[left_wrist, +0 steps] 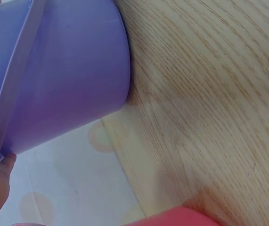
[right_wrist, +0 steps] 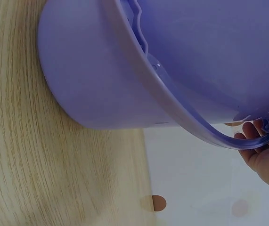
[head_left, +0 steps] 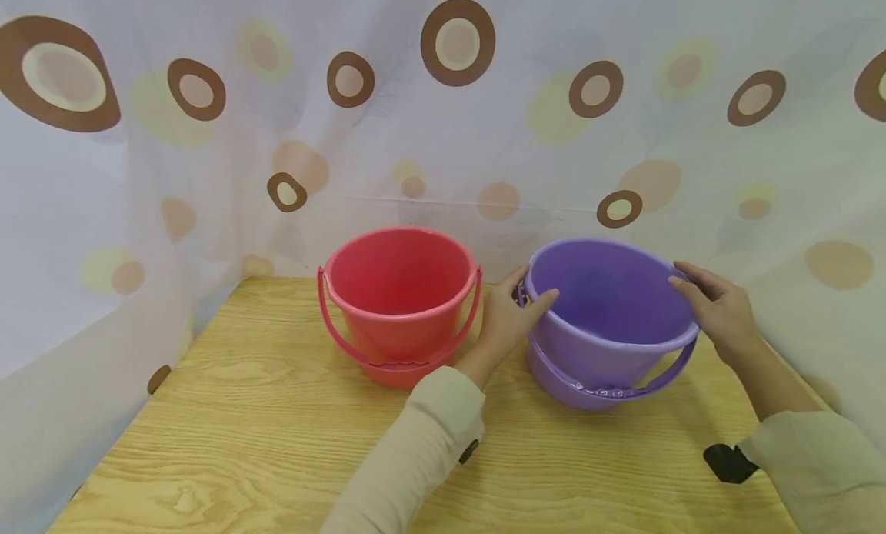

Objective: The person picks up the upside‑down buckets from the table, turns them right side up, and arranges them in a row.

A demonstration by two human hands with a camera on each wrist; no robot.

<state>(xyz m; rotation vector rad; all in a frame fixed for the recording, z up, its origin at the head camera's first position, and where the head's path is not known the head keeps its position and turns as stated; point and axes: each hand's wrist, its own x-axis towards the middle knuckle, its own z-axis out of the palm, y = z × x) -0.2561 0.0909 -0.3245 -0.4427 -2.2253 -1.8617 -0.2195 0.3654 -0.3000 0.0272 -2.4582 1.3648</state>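
Observation:
A purple bucket [head_left: 581, 355] stands on the wooden table, its rim sloping down toward the right in the head view. My left hand [head_left: 507, 315] grips the rim on the left side, thumb over the edge and fingers outside. On the opposite side my right hand [head_left: 723, 315] holds the rim near the handle's end, its thumb over the edge. The bucket's purple handle [head_left: 609, 394] hangs down across the front. In the right wrist view, the fingers of the right hand [right_wrist: 266, 162] sit behind the handle joint. To the left stands a red bucket [head_left: 404, 334], its handle lowered in front.
The wooden table [head_left: 263, 426] carries both buckets. A pale sheet with brown and yellow circles [head_left: 388, 157] hangs behind and along the sides. A black object [head_left: 730, 463] shows at the right sleeve cuff.

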